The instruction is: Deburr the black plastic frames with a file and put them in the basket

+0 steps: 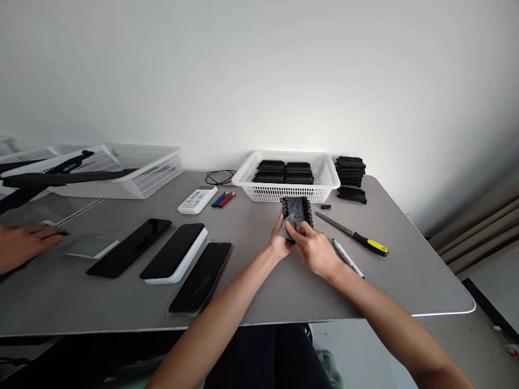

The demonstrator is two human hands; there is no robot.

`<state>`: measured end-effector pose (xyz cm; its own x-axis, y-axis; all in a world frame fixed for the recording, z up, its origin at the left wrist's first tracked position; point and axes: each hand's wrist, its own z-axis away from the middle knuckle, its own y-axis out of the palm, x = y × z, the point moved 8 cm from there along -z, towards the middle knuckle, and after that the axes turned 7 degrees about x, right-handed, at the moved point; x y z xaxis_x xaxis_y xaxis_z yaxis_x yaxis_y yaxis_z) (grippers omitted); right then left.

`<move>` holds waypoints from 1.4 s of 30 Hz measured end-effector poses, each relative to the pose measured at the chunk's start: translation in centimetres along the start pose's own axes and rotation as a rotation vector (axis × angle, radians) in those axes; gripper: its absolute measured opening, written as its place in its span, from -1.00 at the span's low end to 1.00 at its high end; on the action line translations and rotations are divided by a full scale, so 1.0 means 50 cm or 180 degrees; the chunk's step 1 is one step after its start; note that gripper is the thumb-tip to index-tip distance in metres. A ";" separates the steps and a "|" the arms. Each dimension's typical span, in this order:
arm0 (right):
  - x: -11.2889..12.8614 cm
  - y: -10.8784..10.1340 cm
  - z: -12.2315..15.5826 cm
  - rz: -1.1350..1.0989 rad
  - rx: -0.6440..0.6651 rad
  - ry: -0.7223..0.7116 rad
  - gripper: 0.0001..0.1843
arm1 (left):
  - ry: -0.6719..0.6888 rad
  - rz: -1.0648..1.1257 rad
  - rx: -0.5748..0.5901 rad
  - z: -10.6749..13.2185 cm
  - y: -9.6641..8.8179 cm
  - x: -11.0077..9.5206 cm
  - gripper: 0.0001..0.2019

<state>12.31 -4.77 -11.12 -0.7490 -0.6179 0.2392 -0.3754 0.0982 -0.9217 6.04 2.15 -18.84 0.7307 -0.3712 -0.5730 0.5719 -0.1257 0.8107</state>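
Observation:
My left hand (279, 243) is wrapped round the lower left of a black plastic part (299, 206) with rows of small knobs along its sides, held up over the table. My right hand (314, 248) presses a small grey sheet (287, 229) against the face of that part with its fingers. Whether the sheet is cloth or abrasive paper I cannot tell. Behind my hands, a white plastic basket (287, 193) contains several similar black parts (299, 172). More such parts are stacked (351, 170) to the right of the basket.
Right of my hands lie a file with a yellow-black handle (365, 243), a white marker (347, 257) and its black cap (325, 206). Leftward are lighters (224, 199), a white device (197, 200), phones (201, 278) and another basket (158, 173). Another person's hand (24, 243) is at far left.

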 end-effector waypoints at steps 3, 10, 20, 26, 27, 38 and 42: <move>0.010 -0.009 0.010 -0.0324 -0.0202 -0.0300 -0.51 | 0.0070 -0.0024 0.0025 -0.003 0.003 -0.025 -0.56; -0.044 -0.064 0.032 -0.1007 -0.1592 0.0030 -0.34 | 0.0916 -0.0466 0.0249 0.001 0.042 -0.050 -0.62; -0.102 -0.073 0.029 -0.0845 -0.1855 0.0353 -0.38 | 0.1071 -0.1153 -0.0325 0.019 0.022 -0.082 -0.56; -0.114 -0.076 0.024 -0.0352 -0.1637 0.0446 -0.40 | 0.0963 -0.1436 -0.0306 0.028 0.041 -0.073 -0.56; -0.111 -0.075 0.022 -0.0269 -0.1553 0.0421 -0.41 | 0.0945 -0.1427 -0.0303 0.029 0.042 -0.072 -0.56; -0.073 -0.089 0.020 0.0536 -0.1022 0.0214 -0.50 | 0.0894 -0.1490 -0.0262 0.029 0.040 -0.085 -0.58; -0.052 -0.088 0.021 0.0504 -0.0938 -0.0075 -0.57 | 0.1000 -0.1347 -0.0434 0.026 0.027 -0.097 -0.56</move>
<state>16.46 -4.42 -8.01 -0.7991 -0.5944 0.0898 -0.3997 0.4137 -0.8180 2.79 2.59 -14.82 0.4905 -0.0185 -0.8712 0.8682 -0.0764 0.4904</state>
